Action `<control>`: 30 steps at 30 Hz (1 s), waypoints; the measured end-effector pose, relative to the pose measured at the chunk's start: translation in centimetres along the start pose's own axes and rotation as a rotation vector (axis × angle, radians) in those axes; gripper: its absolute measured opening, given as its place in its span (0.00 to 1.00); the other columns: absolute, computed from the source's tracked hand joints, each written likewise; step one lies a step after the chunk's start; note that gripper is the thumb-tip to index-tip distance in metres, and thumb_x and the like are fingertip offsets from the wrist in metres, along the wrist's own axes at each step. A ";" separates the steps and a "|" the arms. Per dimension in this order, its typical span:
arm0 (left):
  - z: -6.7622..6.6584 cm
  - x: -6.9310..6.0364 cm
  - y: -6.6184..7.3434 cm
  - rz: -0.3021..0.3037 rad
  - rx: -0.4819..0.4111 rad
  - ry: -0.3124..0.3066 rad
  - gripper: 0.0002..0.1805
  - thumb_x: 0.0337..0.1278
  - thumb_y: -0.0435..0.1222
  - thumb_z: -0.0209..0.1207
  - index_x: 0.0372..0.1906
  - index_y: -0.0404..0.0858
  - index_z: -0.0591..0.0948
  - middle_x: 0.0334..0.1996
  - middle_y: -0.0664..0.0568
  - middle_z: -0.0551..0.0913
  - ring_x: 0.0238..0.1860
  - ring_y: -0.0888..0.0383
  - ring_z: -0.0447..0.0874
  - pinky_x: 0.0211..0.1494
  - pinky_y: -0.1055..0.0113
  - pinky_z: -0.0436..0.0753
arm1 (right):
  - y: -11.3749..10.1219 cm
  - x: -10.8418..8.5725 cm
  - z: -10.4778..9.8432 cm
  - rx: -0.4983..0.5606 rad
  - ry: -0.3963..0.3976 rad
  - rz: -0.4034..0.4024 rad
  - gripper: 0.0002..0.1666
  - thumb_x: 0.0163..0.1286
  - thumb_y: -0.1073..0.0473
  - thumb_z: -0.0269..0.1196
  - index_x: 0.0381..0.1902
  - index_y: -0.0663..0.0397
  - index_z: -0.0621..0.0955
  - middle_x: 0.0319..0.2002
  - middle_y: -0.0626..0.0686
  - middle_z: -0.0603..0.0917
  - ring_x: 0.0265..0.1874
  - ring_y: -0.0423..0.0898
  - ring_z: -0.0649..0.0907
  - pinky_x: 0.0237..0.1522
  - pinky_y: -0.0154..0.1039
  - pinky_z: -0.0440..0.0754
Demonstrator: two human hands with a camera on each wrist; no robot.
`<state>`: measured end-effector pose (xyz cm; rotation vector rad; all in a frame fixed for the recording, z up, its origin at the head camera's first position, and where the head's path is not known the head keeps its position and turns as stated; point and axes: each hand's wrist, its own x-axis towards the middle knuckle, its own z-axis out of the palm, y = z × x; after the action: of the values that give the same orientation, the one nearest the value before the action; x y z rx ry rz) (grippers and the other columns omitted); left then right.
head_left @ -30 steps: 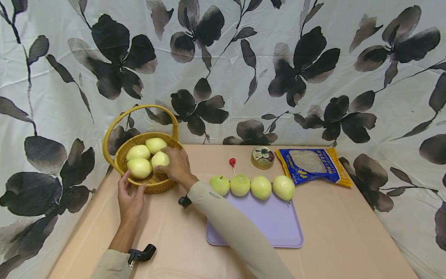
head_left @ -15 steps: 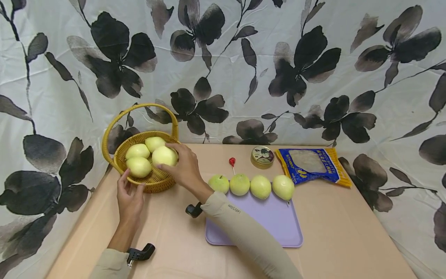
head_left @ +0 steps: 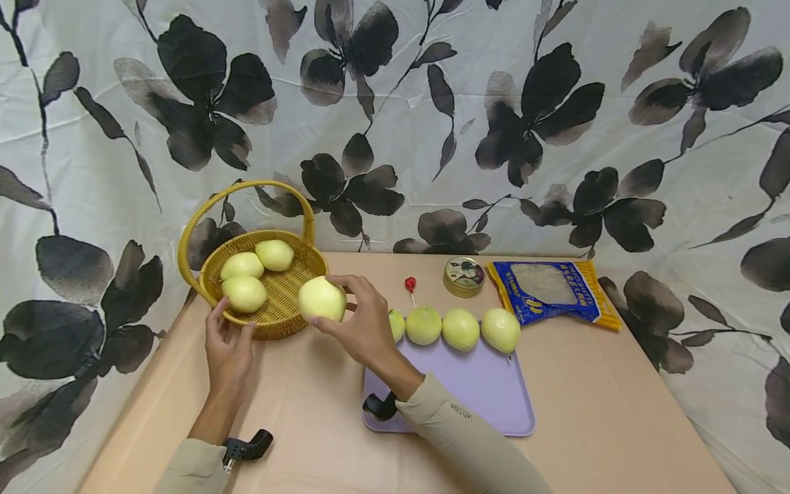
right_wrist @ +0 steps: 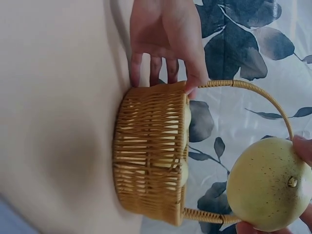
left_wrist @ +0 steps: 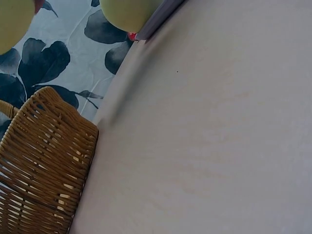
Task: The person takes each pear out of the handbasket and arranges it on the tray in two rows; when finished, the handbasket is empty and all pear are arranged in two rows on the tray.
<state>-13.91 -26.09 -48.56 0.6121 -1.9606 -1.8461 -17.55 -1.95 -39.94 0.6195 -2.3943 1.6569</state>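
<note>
My right hand (head_left: pixel 373 329) holds a round, pale yellow-green pear (head_left: pixel 322 299) between thumb and fingers, in the air just right of the basket's rim. Brown specks and a stem scar mark this pear (right_wrist: pixel 268 183) in the right wrist view. The yellow woven basket (head_left: pixel 290 291) with a tall handle stands at the left, and 3 pears (head_left: pixel 244 293) lie in its left part. My left hand (head_left: pixel 228 357) touches the basket's near left side with fairly straight fingers; in the right wrist view, a digit of the left hand (right_wrist: pixel 168 29) reaches the rim.
A lilac tray (head_left: pixel 481 398) lies right of the basket, with several pears (head_left: pixel 460 331) in a row along its far edge. Behind them are a red lollipop (head_left: pixel 410 283), a round tin (head_left: pixel 464 276) and a blue-yellow packet (head_left: pixel 555 293). A floral cloth (head_left: pixel 432 137) hangs behind the table.
My right hand has lifted one pear out of the basket and carried it right, toward the camera. The left hand stays at the basket's side.
</note>
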 end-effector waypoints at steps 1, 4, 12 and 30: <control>0.0 0.0 0.0 -0.001 -0.001 -0.002 0.39 0.76 0.32 0.56 0.83 0.62 0.58 0.87 0.58 0.44 0.87 0.51 0.46 0.84 0.56 0.66 | 0.1 -0.4 -0.3 -0.003 0.003 0.007 0.38 0.55 0.55 0.84 0.64 0.44 0.84 0.60 0.46 0.85 0.58 0.43 0.84 0.53 0.34 0.89; 0.0 0.0 0.0 -0.005 -0.004 -0.008 0.39 0.77 0.32 0.56 0.83 0.62 0.58 0.87 0.58 0.44 0.87 0.52 0.45 0.85 0.55 0.65 | 0.4 -1.4 -1.1 -0.016 0.011 0.033 0.38 0.53 0.55 0.84 0.63 0.43 0.84 0.60 0.45 0.84 0.58 0.43 0.84 0.53 0.36 0.89; -0.1 0.2 -0.2 -0.007 -0.026 -0.014 0.40 0.76 0.31 0.56 0.84 0.60 0.57 0.87 0.56 0.44 0.87 0.52 0.45 0.84 0.60 0.65 | 1.6 -4.3 -3.1 -0.013 0.014 0.119 0.37 0.52 0.58 0.84 0.60 0.45 0.83 0.59 0.47 0.82 0.58 0.44 0.84 0.54 0.37 0.89; 0.1 0.0 -0.1 -0.011 -0.035 -0.007 0.39 0.76 0.32 0.56 0.83 0.61 0.58 0.87 0.55 0.44 0.87 0.51 0.47 0.81 0.69 0.68 | 4.9 -9.5 -5.5 -0.143 0.068 0.236 0.39 0.46 0.56 0.87 0.55 0.49 0.79 0.53 0.52 0.80 0.53 0.48 0.83 0.48 0.47 0.91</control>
<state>-13.98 -26.02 -48.62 0.6069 -1.9285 -1.8879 -11.60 6.88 -45.50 0.2611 -2.5897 1.5413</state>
